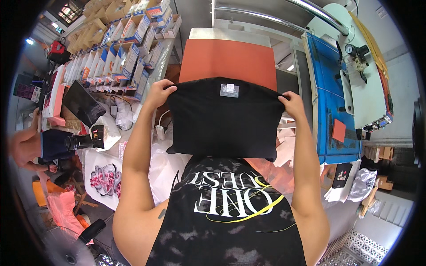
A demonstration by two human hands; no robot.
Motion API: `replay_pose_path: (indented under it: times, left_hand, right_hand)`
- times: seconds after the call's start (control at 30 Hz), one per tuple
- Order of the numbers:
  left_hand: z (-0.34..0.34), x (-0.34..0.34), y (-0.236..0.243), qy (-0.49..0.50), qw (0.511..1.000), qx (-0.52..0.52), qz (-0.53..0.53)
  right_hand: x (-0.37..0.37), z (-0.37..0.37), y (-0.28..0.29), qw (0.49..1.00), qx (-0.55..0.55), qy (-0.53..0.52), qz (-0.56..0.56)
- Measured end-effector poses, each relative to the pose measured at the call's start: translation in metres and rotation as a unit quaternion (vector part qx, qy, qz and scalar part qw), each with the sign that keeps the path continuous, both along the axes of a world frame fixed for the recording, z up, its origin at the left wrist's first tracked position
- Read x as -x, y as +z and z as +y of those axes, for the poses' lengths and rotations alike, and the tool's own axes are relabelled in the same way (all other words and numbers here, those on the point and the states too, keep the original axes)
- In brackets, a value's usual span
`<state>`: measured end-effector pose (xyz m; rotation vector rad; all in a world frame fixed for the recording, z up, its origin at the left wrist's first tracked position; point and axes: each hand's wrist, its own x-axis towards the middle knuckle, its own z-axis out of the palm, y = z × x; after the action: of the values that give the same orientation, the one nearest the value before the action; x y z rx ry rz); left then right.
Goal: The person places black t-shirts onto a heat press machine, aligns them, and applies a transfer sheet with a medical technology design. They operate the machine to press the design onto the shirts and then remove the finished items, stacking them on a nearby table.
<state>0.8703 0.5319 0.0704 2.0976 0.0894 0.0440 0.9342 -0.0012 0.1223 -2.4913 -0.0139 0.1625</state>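
Observation:
A black T-shirt (pixel 222 122) is stretched between my two hands in front of my chest, its neck label (pixel 229 90) facing up near the far edge. My left hand (pixel 162 94) pinches its upper left corner. At the upper right corner, my right hand (pixel 293 105) grips the cloth in the same way. Beyond the shirt lies the orange-red pad (pixel 228 57) of a press, and the shirt's far edge overlaps the near part of that pad. The shirt's lower edge hangs close to my body.
To the right stands a blue-topped machine (pixel 330 88) with a pressure gauge (pixel 350 48). Boxes of sleeved items (pixel 126 62) fill a bench at the left. Another person (pixel 26 146) is at the far left. A fan (pixel 69 250) sits at the lower left, and metal bars (pixel 262 20) cross above the pad.

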Motion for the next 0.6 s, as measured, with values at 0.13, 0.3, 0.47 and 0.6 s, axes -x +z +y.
replay_pose_path:
  times: [0.13,0.3,0.47,0.6]
  left_hand:
    - [0.001,0.035,0.073,-0.047,0.999,-0.019,-0.009]
    - [0.010,0.081,0.165,-0.014,0.989,0.121,-0.083]
    - [0.014,0.069,0.252,0.070,0.959,0.019,-0.273]
    - [0.020,0.046,0.302,0.086,0.948,0.024,-0.306]
  right_hand:
    - [0.024,-0.034,0.058,0.989,-0.095,0.089,0.075]
    - [0.053,-0.060,0.162,0.986,-0.108,0.125,0.020]
    - [0.068,-0.085,0.256,0.967,-0.200,0.073,-0.141]
    - [0.034,-0.089,0.300,0.957,-0.169,0.075,-0.222]
